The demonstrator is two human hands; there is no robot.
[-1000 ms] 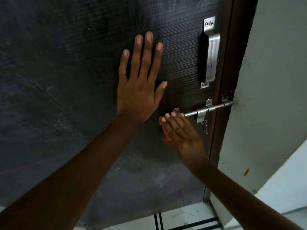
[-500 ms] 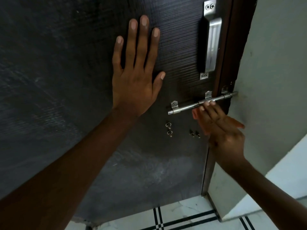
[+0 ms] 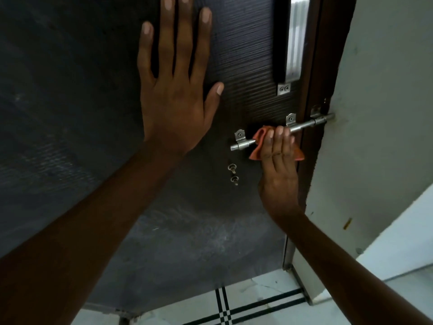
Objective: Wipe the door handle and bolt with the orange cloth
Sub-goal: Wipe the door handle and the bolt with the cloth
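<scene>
A steel slide bolt (image 3: pixel 304 125) runs across the dark door (image 3: pixel 70 113) into the wall at the right. My right hand (image 3: pixel 278 165) presses the orange cloth (image 3: pixel 259 139) around the bolt's middle, fingers curled over the bar. The cloth's corners stick out left and right of the fingers. My left hand (image 3: pixel 175 90) lies flat on the door, fingers spread, to the left of the bolt. The silver door handle (image 3: pixel 294 43) stands upright above the bolt, its top cut off by the frame.
Two small hooks (image 3: pixel 233 173) hang on the door below the bolt's left end. A pale wall (image 3: pixel 379 113) adjoins the brown door frame (image 3: pixel 311 160) on the right. White floor tiles with black lines (image 3: pixel 222 308) lie below.
My right hand slid left along the bolt from its right part to the middle, and the cloth now shows around it. The view has shifted down, and the handle sits higher in frame.
</scene>
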